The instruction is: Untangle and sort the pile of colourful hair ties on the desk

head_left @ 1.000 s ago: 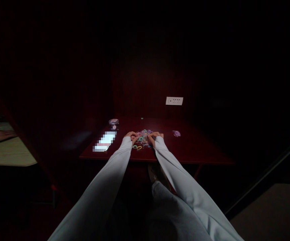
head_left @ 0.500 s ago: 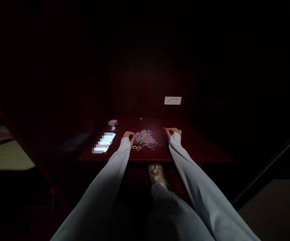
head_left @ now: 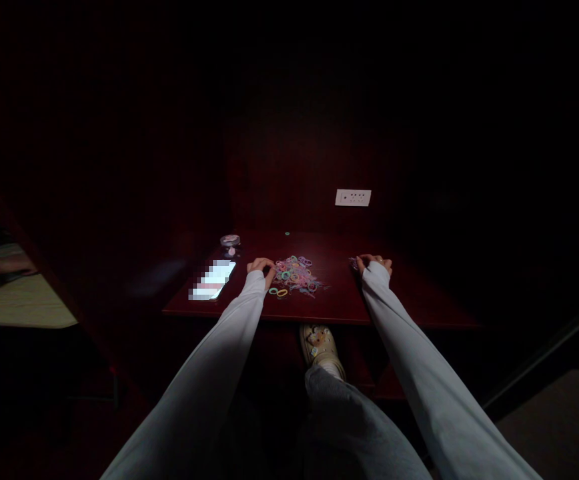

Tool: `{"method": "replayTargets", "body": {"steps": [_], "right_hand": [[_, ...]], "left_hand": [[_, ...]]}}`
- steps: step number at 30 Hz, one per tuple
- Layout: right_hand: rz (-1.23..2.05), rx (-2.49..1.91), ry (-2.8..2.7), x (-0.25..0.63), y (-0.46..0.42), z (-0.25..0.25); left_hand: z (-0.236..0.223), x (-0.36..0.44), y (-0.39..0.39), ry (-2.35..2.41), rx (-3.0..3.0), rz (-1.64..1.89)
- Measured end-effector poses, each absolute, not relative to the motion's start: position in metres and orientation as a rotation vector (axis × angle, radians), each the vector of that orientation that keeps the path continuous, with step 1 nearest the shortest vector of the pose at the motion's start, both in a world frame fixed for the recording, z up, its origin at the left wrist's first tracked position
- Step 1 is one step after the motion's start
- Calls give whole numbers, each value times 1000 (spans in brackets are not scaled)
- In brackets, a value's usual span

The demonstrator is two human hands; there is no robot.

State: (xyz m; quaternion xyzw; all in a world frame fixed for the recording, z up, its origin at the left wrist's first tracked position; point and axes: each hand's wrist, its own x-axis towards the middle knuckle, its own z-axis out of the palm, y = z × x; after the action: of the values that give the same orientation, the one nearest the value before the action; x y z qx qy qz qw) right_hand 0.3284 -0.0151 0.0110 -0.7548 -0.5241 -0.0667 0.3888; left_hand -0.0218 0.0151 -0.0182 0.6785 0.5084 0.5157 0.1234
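Note:
A loose pile of small pastel hair ties (head_left: 297,275) lies in the middle of the dark red table. My left hand (head_left: 262,268) rests at the pile's left edge, its fingers curled together; whatever may be between them is hidden. Off to the right, my right hand (head_left: 375,263) is low over the table with thumb and fingers pinched. At its fingertips shows a small purplish hair tie (head_left: 353,263), hard to make out in the dim light. One green hair tie (head_left: 273,291) and a yellow hair tie (head_left: 282,293) lie in front of the pile.
A lit phone (head_left: 214,280) lies at the left, with a round clear container (head_left: 230,241) behind it. Farther back is a single green hair tie (head_left: 287,233). A white socket panel (head_left: 353,198) is on the back wall. Another person's hand (head_left: 12,263) shows beyond the left partition.
My right hand has moved right, away from the pile, and down to the table with the thin tie it was pinching. My left hand stays by the pile. The view has shifted slightly.

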Motion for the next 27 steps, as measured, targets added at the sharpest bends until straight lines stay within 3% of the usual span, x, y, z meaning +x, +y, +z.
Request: {"method": "replayTargets", "body": {"steps": [6, 13, 27], "right_hand": [[-157, -1479, -1859, 274, -23, 7], [68, -1357, -1961, 188, -23, -1], [-59, -1435, -2037, 191, -34, 4]], "left_hand": [[-17, -25, 21, 1441, 1932, 1498], [-18, -15, 10, 1484, 1959, 1499], [-25, 3, 32, 1245, 2317, 1071]]}}
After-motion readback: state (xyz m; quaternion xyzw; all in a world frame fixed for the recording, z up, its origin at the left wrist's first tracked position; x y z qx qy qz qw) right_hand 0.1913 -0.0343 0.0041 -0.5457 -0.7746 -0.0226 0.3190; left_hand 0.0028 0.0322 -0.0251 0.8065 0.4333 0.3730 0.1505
